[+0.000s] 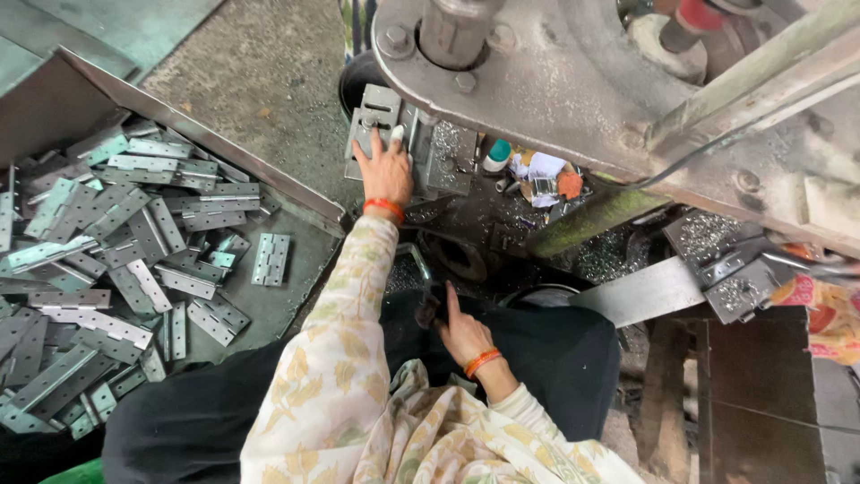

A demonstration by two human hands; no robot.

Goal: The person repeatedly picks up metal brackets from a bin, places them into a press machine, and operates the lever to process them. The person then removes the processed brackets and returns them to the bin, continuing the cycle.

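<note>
Reaching forward with the left hand (385, 170), fingers spread flat and fingertips pressing on a grey metal hinge plate (381, 121) lying on the die block (443, 157) of the press, right under the heavy grey machine frame (555, 81). Not closing around the plate: grip open, fingers stretched out, palm down, an orange bangle (383, 207) sitting at the wrist. Resting the right hand (461, 332) low on the black-clothed lap, index finger pointing up and touching a small dark object (428, 312), too dim to identify; remaining fingers curled loosely, so cannot tell whether anything is being pinched. Wearing a second orange bangle (482, 360) at that wrist, with cream floral sleeves (340, 358) covering both forearms.

Lying to the left, well apart from the press, a big heap of grey hinges (98, 260) filling a shallow metal tray (215, 143), one hinge (270, 258) sitting alone near the tray's right edge. Standing just beyond the die block, a small white bottle with a teal cap (495, 155), beside a crumpled white-and-orange rag (546, 177). Glittering around the base of the machine, metal chips (609, 255). Showing at the far right edge, a piece of red-and-yellow printed cloth (829, 318).
</note>
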